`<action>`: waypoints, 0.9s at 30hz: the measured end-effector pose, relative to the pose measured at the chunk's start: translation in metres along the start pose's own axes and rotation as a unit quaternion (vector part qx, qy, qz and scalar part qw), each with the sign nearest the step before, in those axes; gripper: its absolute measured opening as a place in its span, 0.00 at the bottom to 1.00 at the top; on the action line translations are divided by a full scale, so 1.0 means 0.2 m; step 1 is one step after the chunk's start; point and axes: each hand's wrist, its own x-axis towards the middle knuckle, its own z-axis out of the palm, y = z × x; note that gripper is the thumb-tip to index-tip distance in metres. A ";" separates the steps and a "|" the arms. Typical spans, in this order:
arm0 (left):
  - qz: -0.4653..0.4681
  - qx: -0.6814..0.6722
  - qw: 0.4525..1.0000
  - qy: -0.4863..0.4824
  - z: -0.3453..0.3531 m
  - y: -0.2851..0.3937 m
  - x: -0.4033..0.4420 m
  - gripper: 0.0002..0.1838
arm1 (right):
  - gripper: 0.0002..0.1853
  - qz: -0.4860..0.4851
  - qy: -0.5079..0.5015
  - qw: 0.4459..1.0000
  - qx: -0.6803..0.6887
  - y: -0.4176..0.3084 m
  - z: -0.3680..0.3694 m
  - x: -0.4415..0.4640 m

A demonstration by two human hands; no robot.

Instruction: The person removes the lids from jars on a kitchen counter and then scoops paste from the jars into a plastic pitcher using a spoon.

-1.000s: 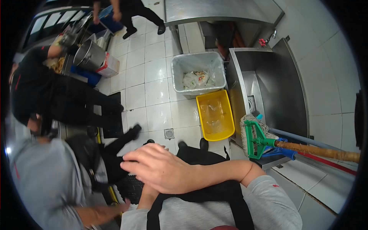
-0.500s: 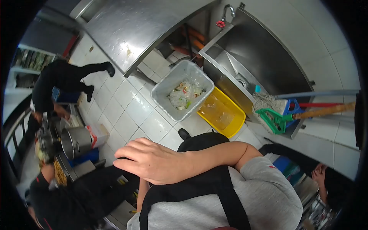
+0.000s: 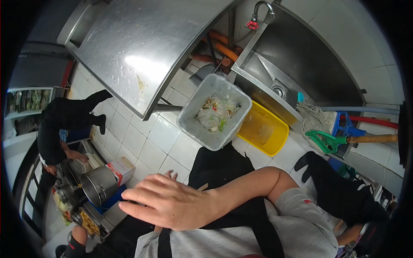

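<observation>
My right hand (image 3: 163,202) reaches across my chest from the right, palm turned away from the camera. Its fingers are stretched out and slightly apart, with nothing visible in them. Most of my left hand (image 3: 171,174) is hidden behind it; only some fingertips show past the right knuckles. Whether the left holds anything cannot be made out. A thin tan strip (image 3: 203,187) sticks out beside my right wrist, its kind unclear. Ahead of both hands stands a grey bin (image 3: 189,122) with a plastic liner and food scraps inside. Against it is a yellow mop bucket (image 3: 275,144) with cloudy water.
A steel table (image 3: 107,47) is at upper left, a steel sink (image 3: 262,81) with a red-handled tap (image 3: 252,24) at upper right. A mop (image 3: 314,118) and green-headed tool (image 3: 325,141) lean at right. Co-workers are at left (image 3: 56,124), lower left and right (image 3: 340,189). A large pot (image 3: 99,185) stands left.
My view has shifted, so the bin, bucket and table sit differently in it. My right hand is lower, and fingertips now show behind it. The right co-worker's legs have come into view.
</observation>
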 end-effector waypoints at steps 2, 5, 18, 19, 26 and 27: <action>0.000 0.042 0.999 -0.022 0.00 -0.03 0.05 0.22 | 0.18 0.031 0.025 0.998 0.043 0.06 0.02 0.05; 0.010 0.097 0.994 -0.050 0.04 -0.06 0.17 0.21 | 0.21 0.022 0.096 0.994 0.043 0.16 0.04 0.16; 0.055 0.223 0.968 -0.101 -0.17 -0.08 0.55 0.20 | 0.28 0.149 0.219 0.964 -0.016 0.67 0.24 0.11; 0.052 0.236 0.964 -0.111 -0.20 -0.12 0.55 0.20 | 0.29 0.157 0.237 0.959 -0.009 0.69 0.27 0.11; 0.036 0.251 0.958 -0.137 -0.22 -0.07 0.68 0.17 | 0.29 0.199 0.259 0.945 0.014 0.80 0.32 0.10; 0.059 0.248 0.957 -0.141 -0.24 -0.06 0.73 0.16 | 0.29 0.200 0.259 0.945 0.012 0.81 0.31 0.10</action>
